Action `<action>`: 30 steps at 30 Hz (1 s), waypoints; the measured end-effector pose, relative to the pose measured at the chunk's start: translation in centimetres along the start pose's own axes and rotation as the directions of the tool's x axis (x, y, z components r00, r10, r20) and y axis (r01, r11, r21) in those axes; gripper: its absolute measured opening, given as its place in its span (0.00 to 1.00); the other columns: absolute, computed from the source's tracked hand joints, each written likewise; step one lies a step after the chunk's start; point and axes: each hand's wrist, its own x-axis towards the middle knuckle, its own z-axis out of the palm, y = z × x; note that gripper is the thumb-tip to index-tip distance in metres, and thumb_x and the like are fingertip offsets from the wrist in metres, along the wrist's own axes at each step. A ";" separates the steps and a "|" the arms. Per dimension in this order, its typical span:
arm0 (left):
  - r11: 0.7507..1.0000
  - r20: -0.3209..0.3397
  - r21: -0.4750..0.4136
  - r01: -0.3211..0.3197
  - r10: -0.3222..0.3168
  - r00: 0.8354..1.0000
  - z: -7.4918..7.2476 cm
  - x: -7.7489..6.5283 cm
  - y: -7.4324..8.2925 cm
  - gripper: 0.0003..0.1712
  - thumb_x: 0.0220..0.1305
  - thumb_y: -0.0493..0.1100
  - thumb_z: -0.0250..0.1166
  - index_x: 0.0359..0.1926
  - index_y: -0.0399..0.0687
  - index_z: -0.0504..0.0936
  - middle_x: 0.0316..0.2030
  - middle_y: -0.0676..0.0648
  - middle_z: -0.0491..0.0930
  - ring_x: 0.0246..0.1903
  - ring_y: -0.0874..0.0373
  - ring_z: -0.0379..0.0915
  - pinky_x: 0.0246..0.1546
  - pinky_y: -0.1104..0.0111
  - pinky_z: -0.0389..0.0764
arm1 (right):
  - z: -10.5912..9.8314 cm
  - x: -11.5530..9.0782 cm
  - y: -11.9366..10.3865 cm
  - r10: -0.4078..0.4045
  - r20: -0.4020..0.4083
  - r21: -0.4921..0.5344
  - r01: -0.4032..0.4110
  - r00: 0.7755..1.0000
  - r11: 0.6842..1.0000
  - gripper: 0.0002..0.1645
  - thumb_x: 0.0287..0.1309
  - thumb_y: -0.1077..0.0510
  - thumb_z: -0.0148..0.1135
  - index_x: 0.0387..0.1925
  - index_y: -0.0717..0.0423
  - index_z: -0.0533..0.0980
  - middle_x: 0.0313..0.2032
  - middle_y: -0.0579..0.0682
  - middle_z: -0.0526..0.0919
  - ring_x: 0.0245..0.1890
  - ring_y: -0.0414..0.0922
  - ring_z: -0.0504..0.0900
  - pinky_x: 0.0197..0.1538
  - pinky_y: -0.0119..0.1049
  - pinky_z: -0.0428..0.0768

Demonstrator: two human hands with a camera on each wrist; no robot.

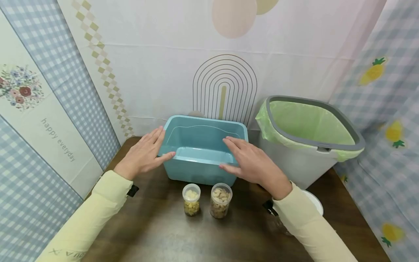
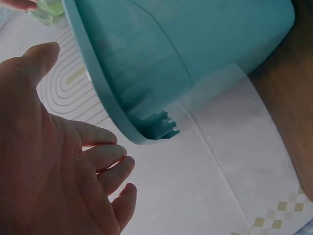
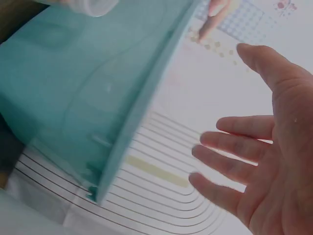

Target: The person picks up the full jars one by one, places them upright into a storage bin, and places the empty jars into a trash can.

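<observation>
Hovering by one tub [image 1: 200,173], left hand [image 1: 144,153] and right hand [image 1: 253,160] had fingers slightly spread; two jars [image 1: 191,200] [image 1: 220,202] stood in front.

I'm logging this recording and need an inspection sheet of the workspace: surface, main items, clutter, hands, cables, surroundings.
Surface: dark brown wood-look tabletop.
Main items: blue-green tub; before it, a jar of pale and yellow pieces and a jar of nuts, both upright.
Clutter: green-lined bin right of the tub; round white item, partly hidden by the right sleeve.
Hands: left hand and right hand at the tub's two sides, fingers extended, gripping nothing.
Cables: nothing seen.
Surroundings: printed white cloth behind, blue-checked cloth at the sides.
</observation>
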 end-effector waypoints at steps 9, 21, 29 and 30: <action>0.999 0.042 -0.036 0.025 -0.023 0.999 0.5 0.2 -0.7 0.55 0.80 0.67 0.50 0.83 0.30 0.43 0.84 0.31 0.40 0.84 0.35 0.39 0.84 0.42 0.46 | -2.4 -1.0 -1.8 -0.065 0.014 -0.010 0.065 0.998 0.998 0.47 0.60 0.34 0.74 0.69 0.61 0.75 0.63 0.59 0.82 0.59 0.56 0.86 0.57 0.53 0.87; 0.999 0.046 -0.039 0.026 -0.024 0.999 1.2 0.6 -0.9 0.55 0.80 0.68 0.49 0.83 0.29 0.43 0.84 0.31 0.40 0.84 0.35 0.39 0.84 0.42 0.46 | -1.7 -1.7 -2.3 -0.138 0.141 0.025 0.136 0.980 0.990 0.38 0.60 0.39 0.76 0.59 0.64 0.81 0.52 0.57 0.87 0.47 0.51 0.89 0.52 0.47 0.89; 0.998 0.054 -0.056 0.029 -0.026 0.998 1.6 0.5 -1.1 0.54 0.81 0.68 0.48 0.83 0.30 0.42 0.84 0.31 0.40 0.84 0.35 0.39 0.84 0.42 0.45 | -0.1 -1.9 -2.3 -0.141 0.255 0.103 0.118 0.957 0.988 0.40 0.60 0.40 0.76 0.61 0.65 0.80 0.57 0.58 0.87 0.53 0.52 0.89 0.56 0.48 0.88; 0.998 0.054 -0.057 0.028 -0.025 0.998 1.6 0.5 -1.1 0.54 0.81 0.68 0.48 0.83 0.30 0.42 0.84 0.31 0.39 0.84 0.35 0.39 0.84 0.42 0.45 | 0.1 -2.0 -2.3 -0.141 0.265 0.114 0.115 0.954 0.987 0.40 0.60 0.40 0.76 0.62 0.65 0.80 0.57 0.58 0.86 0.54 0.52 0.88 0.56 0.48 0.88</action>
